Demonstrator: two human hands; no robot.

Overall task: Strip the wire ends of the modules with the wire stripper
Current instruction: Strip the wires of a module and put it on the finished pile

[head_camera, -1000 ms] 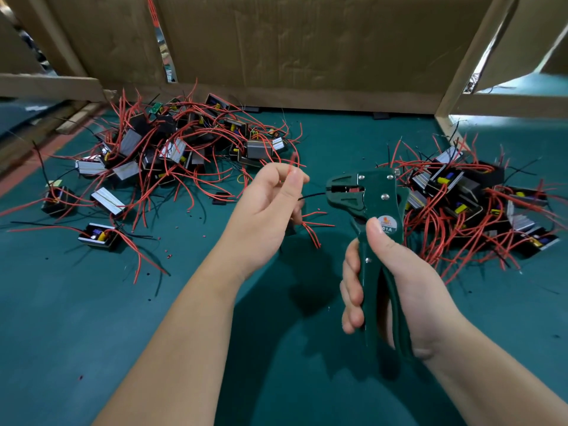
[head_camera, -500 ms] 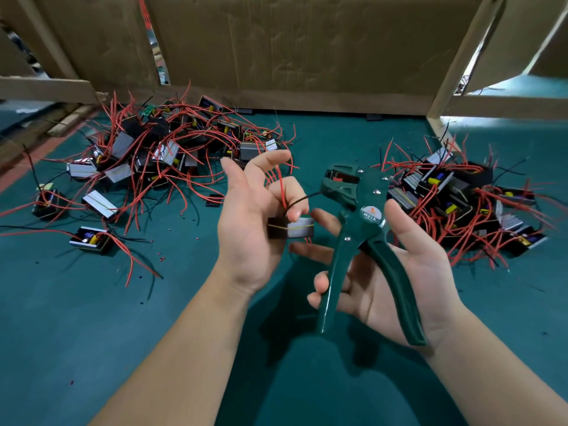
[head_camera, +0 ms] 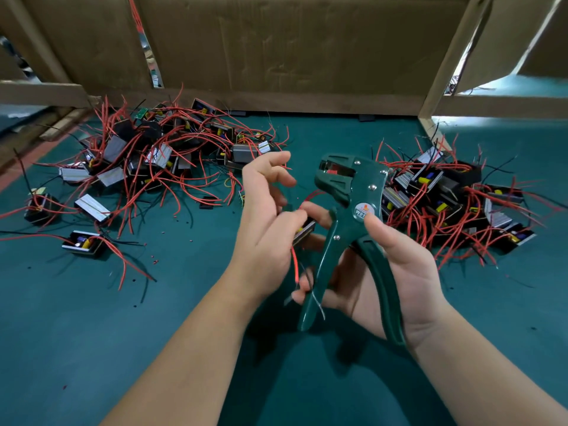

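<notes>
Green plastic handles of the wire stripper (head_camera: 350, 216) stand spread apart in the right hand (head_camera: 399, 278). Its fingers (head_camera: 302, 292) curl round one handle, the other handle runs along the palm, and the thumb presses on the round label at the pivot. Just left of the wire stripper, the left hand (head_camera: 267, 229) grips a small module (head_camera: 305, 231). Its two upper fingers are loosely raised, and a red wire (head_camera: 295, 267) hangs down from the module. Well left of the wire stripper a heap of modules (head_camera: 147, 158) with tangled red leads lies on the teal mat (head_camera: 92, 333). A second heap (head_camera: 445, 195) lies just to its right, and a cardboard wall (head_camera: 292, 41) stands behind it.
</notes>
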